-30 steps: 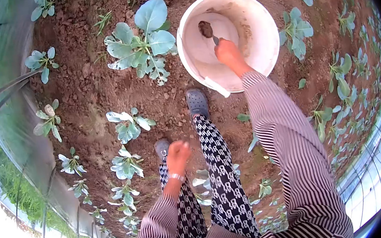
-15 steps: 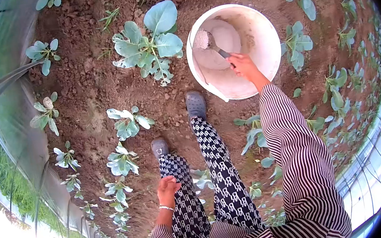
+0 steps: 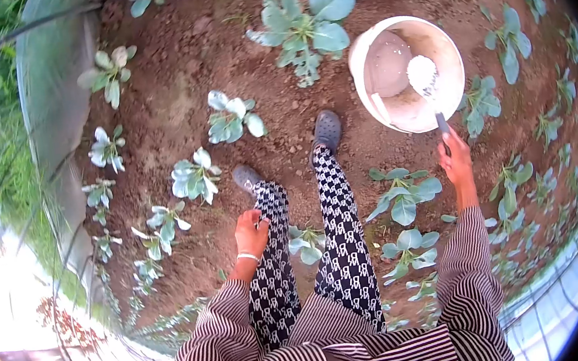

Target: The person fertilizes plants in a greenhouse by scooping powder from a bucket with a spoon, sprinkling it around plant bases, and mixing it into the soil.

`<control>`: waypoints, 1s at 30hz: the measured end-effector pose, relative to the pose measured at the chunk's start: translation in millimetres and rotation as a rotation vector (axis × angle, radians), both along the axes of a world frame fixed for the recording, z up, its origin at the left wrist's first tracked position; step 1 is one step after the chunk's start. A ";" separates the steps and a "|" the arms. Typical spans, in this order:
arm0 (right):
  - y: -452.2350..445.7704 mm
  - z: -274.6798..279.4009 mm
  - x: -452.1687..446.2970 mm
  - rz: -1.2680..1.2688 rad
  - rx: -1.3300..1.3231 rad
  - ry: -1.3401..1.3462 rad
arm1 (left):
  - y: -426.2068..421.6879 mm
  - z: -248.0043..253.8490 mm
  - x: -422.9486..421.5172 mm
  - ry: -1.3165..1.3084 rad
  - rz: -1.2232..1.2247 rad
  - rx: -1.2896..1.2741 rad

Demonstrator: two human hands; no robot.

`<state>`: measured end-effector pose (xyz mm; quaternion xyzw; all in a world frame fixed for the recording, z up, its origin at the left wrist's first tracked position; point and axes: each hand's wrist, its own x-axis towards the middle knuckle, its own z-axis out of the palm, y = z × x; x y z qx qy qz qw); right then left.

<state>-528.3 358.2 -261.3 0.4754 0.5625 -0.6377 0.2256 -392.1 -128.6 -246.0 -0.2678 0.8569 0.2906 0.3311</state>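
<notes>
My right hand (image 3: 455,158) grips the dark handle of a hand trowel (image 3: 442,122). A heap of white granules (image 3: 422,74) lies on the trowel's blade, which is over the right side of a white bucket (image 3: 463,80). The bucket stands on the soil and holds a pale, powdery layer (image 3: 388,67) at its bottom. My left hand (image 3: 251,233), with a white band at the wrist, is beside my left knee. Its fingers are curled in, and I cannot make out whether a small dark spot there is something held.
A large leafy plant (image 3: 303,31) with holes in its leaves grows left of the bucket. Smaller plants (image 3: 195,176) stand in rows on both sides of my feet. Plastic sheeting (image 3: 61,86) and curved rods border the left edge. My grey clogs (image 3: 327,129) rest on brown soil.
The trowel has risen from the bottom of the bucket with a heap of white granules, and my right hand has drawn back toward me. My view has shifted left, and my left hand is higher in it.
</notes>
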 end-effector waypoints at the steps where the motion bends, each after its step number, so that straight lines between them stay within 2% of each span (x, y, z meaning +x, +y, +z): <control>1: -4.4 6.5 10.0 0.006 -0.005 0.031 | -6.1 2.4 5.6 0.016 -0.078 -0.043; 2: -11.2 11.0 17.2 0.008 -0.007 0.065 | -13.1 2.4 10.7 0.034 -0.160 -0.083; 5: -52.0 28.0 33.1 0.036 0.018 0.079 | -38.0 -15.9 46.0 -0.063 -0.184 -0.056; 9: -123.6 17.0 43.5 0.047 -0.132 0.064 | -53.6 -23.1 87.2 -0.260 -0.260 -0.059; 12: -188.8 -23.9 43.5 0.039 -0.280 0.008 | -68.1 -24.9 109.4 -0.355 -0.372 -0.079; 14: -225.9 -70.5 36.9 0.066 -0.413 0.001 | -74.7 -25.3 106.8 -0.428 -0.349 -0.065; 20: -314.8 -224.4 14.5 0.024 -0.322 -0.068 | -90.8 -34.2 120.2 -0.409 -0.298 -0.001; 24: -347.2 -270.8 -5.2 0.031 -0.217 -0.094 | -97.3 -36.8 132.1 -0.365 -0.269 0.065; 30: -347.7 -295.1 -5.4 0.051 -0.176 -0.073 | -102.6 -41.3 145.5 -0.319 -0.252 0.080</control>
